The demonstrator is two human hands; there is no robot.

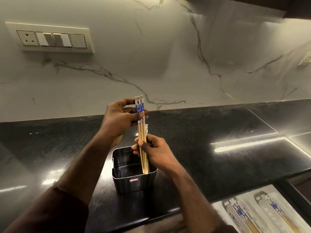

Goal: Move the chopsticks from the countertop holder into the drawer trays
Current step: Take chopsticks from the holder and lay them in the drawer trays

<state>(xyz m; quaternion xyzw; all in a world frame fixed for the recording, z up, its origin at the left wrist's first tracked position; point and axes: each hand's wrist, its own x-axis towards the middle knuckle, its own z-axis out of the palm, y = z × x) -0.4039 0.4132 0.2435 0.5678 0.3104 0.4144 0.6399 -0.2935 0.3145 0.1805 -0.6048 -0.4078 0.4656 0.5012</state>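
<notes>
Left hand (120, 120) pinches the chopsticks (142, 135) near their patterned tops, right hand (155, 151) grips mid-shaft, tips above the black holder (134, 182) (probably squaring the bundle for the drawer trays (262, 214)).

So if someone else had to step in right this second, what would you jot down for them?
Left hand: pinches the patterned tops of the chopsticks.
Right hand: grips the same bundle lower down.
The chopsticks' tips are just inside the black holder on the countertop, near its right wall.
Done: some chopsticks already lie in the drawer trays, lower right.
Left: lift this bundle clear, carry it to the trays, lay it in.
</notes>
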